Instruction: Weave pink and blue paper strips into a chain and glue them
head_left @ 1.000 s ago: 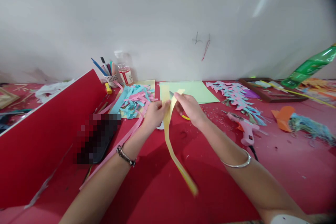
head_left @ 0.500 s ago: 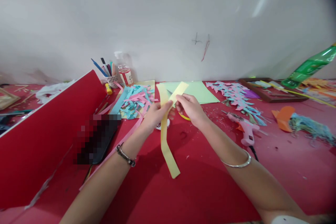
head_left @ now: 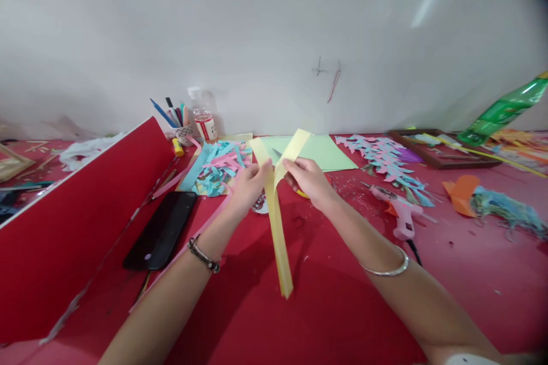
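Yellow paper strips (head_left: 277,228) hang between my hands over the red table, their upper ends spread in a V and their lower parts lying together. My left hand (head_left: 252,183) pinches the left strip near its upper end. The right branch is gripped by my right hand (head_left: 309,178), between thumb and fingers. Behind them lies a pale green paper sheet (head_left: 334,154), with a dark scissor-like tip showing between the strips. A yellow ring-shaped handle is partly hidden under my right hand. Beside my left hand sits a small round white item (head_left: 261,205), partly covered.
Left of my hands are cut pink and blue paper pieces (head_left: 220,168), a black phone (head_left: 160,231) and a red board (head_left: 81,228). At the right lie a pink glue gun (head_left: 400,211), a pink-blue paper garland (head_left: 385,159) and a brown tray (head_left: 445,154). A bottle (head_left: 204,120) stands behind.
My hands have moved slightly apart, and the strips' upper ends now form a wider V. The hanging lower part has straightened and swung a little to the right.
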